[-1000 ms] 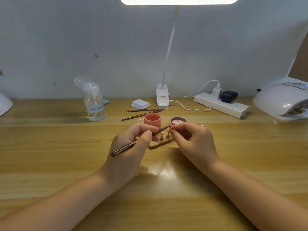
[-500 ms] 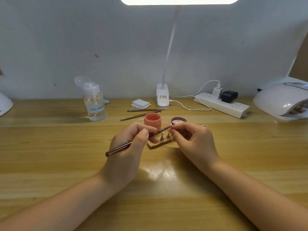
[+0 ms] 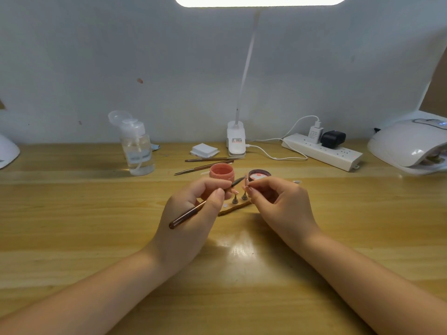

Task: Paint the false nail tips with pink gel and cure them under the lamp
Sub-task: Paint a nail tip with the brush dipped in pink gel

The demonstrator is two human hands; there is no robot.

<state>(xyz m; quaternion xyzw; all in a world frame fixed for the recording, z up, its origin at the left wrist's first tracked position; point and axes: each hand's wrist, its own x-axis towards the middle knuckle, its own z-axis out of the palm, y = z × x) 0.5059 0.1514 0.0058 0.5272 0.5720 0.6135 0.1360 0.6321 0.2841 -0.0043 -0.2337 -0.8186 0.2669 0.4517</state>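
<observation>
Head view — you are brushing pink gel onto a false nail tip held up over the wooden stand.

Your left hand (image 3: 191, 213) grips the gel brush (image 3: 205, 203) like a pen, bristles pointing right toward the nail tip (image 3: 246, 183) that your right hand (image 3: 280, 206) pinches by its small peg. Two more pegs stand in the wooden stand (image 3: 234, 209) just below, between your hands. The open pink gel jar (image 3: 221, 174) sits just beyond your left fingers, its lid (image 3: 259, 174) to the right. The curing lamp (image 3: 408, 146) waits far right on the table (image 3: 72, 226). The tip looks light, thin and easily flicked away — hold the peg, not the wet surface, since uncured gel probably smears.
</observation>
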